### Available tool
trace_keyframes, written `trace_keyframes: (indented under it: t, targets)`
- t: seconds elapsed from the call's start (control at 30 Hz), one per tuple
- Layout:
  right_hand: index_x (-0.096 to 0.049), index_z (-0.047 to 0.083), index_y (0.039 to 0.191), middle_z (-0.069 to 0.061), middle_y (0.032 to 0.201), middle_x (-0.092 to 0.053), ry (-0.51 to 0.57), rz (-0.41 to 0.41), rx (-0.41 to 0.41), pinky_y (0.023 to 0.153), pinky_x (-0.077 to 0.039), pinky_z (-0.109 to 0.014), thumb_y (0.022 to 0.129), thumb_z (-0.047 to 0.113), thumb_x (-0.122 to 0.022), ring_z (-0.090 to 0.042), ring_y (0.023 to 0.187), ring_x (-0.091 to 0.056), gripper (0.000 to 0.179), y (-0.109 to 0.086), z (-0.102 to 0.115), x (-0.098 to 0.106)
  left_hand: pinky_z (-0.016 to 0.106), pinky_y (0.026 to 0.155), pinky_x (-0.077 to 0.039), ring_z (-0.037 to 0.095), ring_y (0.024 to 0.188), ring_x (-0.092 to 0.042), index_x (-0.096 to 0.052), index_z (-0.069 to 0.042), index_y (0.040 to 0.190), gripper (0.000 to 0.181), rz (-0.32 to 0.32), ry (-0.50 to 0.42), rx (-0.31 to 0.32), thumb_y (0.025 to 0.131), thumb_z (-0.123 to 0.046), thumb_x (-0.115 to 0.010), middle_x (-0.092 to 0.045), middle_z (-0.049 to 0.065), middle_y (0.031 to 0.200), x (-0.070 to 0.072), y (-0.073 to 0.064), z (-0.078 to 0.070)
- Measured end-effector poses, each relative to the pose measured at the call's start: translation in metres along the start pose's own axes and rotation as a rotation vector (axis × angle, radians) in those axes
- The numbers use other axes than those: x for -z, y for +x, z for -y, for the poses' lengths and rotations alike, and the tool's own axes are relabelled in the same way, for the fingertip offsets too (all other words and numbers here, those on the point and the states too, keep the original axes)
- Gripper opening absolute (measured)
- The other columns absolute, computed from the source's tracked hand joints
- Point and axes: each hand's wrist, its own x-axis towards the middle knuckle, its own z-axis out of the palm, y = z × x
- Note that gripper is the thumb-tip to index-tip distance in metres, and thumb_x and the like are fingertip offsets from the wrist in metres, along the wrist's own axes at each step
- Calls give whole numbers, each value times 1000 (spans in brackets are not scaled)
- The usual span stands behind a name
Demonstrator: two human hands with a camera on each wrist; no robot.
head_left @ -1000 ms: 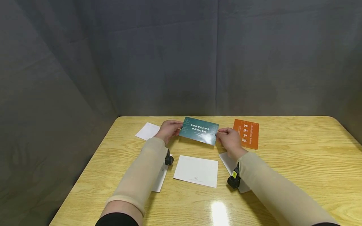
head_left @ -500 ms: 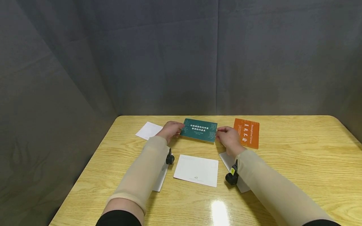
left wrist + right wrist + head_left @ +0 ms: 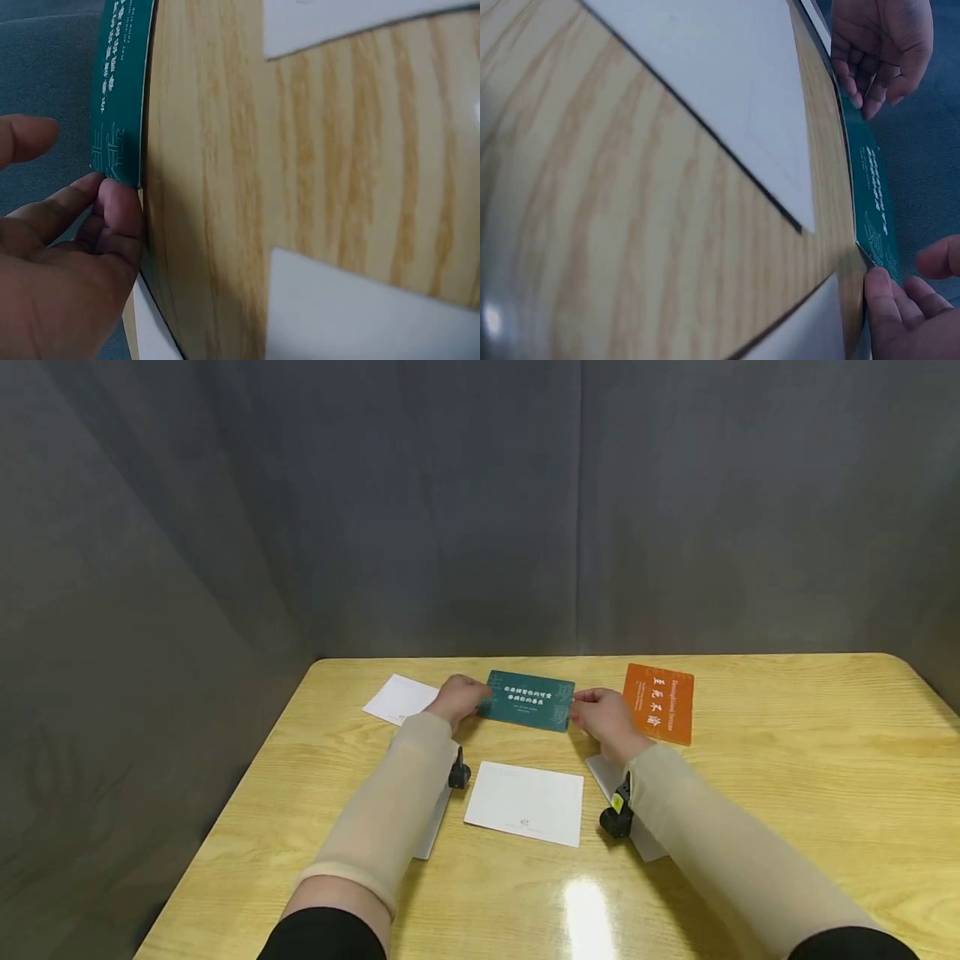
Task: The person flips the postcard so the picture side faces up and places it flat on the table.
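A teal postcard (image 3: 527,701) with white characters lies nearly flat near the table's far edge. My left hand (image 3: 457,700) is at its left end. In the left wrist view, the fingertips (image 3: 120,204) touch the card's corner, while the thumb stands apart from it. At the right end is my right hand (image 3: 607,718). The right wrist view shows its fingertips (image 3: 880,285) against the card's edge, with the thumb also clear of the card. Part of each card end is hidden behind fingers.
An orange postcard (image 3: 660,703) lies right of my right hand. One white card (image 3: 525,803) lies nearer me, another white card (image 3: 401,695) at far left. Forearms partly cover a left white card (image 3: 433,835) and a right white card (image 3: 647,842). A grey curtain (image 3: 450,510) stands behind the table.
The teal postcard has come down from a tilted, raised pose to lie nearly flat, losing its glare. Both hands have stayed at its ends. The head view has shifted slightly.
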Motion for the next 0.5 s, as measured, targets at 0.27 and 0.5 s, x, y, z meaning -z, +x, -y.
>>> trace_keyframes:
  t: [0.27, 0.5]
  targets:
    - [-52, -6, 142, -21, 132, -55, -17, 67, 18, 93, -52, -31, 108, 13, -50, -22, 104, -57, 39, -5, 16, 3, 43, 112, -41, 32, 132, -53, -55, 4, 143, 47, -14, -11, 15, 103, -20, -61, -48, 14, 152, 6, -6, -9]
    - [-47, -5, 147, -20, 130, -56, -17, 105, 3, 97, -51, -34, 108, 14, -48, -22, 102, -57, 43, -9, 13, 2, 44, 113, -40, 32, 135, -50, -54, 3, 143, 46, -5, 14, 28, 104, -21, -60, -50, 15, 150, 5, -15, -10]
